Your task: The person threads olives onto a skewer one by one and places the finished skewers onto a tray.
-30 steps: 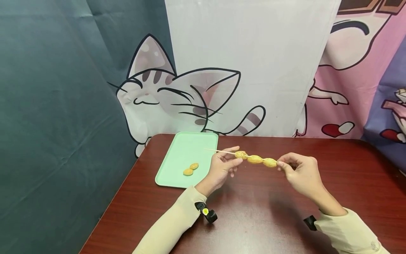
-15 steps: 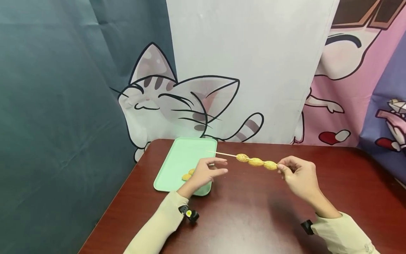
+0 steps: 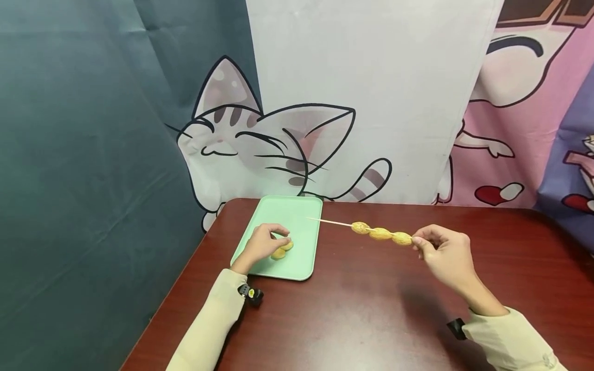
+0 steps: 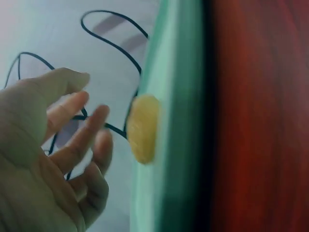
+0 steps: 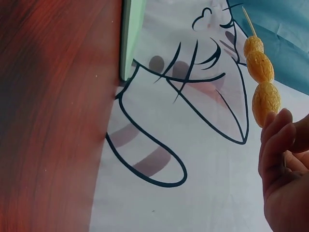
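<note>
My right hand [image 3: 445, 256] pinches the near end of a thin wooden skewer [image 3: 330, 222]. Threaded in a row along it are three wrinkled, golden-yellow oval pieces [image 3: 380, 234], the last one right at the fingertips; the bare pointed end aims left. In the right wrist view the loaded pieces [image 5: 260, 67] stand out above the fingers. Over the pale green tray [image 3: 290, 210], my left hand [image 3: 261, 243] hovers with loosely bent fingers, thumb close by two more yellow oval pieces [image 3: 278, 254]. The left wrist view shows a gap between that hand [image 4: 58, 140] and one piece [image 4: 144, 129].
The tray lies on a reddish-brown table [image 3: 362, 299], toward its back left. Behind the table hangs a white cloth with a cartoon cat [image 3: 274, 149]. A dark teal cloth [image 3: 93, 180] covers the left side, and a pink printed one [image 3: 501, 129] the right.
My left hand has let go of the skewer and moved left and down, over the tray beside the loose yellow pieces. The right hand still holds the skewer in nearly the same place.
</note>
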Available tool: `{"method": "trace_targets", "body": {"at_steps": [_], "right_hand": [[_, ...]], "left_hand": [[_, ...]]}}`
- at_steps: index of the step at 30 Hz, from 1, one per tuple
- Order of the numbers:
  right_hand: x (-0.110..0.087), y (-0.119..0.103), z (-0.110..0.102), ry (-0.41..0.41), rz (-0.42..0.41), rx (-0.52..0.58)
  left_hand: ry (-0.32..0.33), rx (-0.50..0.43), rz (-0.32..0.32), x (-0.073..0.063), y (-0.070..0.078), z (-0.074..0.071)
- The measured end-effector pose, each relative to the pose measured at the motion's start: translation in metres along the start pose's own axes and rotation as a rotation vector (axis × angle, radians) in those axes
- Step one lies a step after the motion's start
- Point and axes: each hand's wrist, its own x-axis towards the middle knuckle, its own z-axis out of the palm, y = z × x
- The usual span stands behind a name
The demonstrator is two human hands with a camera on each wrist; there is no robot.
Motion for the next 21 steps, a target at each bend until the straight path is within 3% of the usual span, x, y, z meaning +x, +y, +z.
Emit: {"method": "trace_targets", "body": {"at_steps": [5, 9, 21], "right_hand": [[0.0, 0.003, 0.0, -0.004, 0.006, -0.001], [-0.001, 0.004, 0.001, -0.009, 0.019, -0.002], [-0.003, 0.009, 0.001, -0.033, 0.028, -0.015]], "left_hand": [[-0.004, 0.139, -0.155, -0.001, -0.006, 0.004], [-0.007, 0.209, -0.227, 0.0, -0.003, 0.007], [-0.074, 0.226, -0.229, 0.002, 0.002, 0.012]]}}
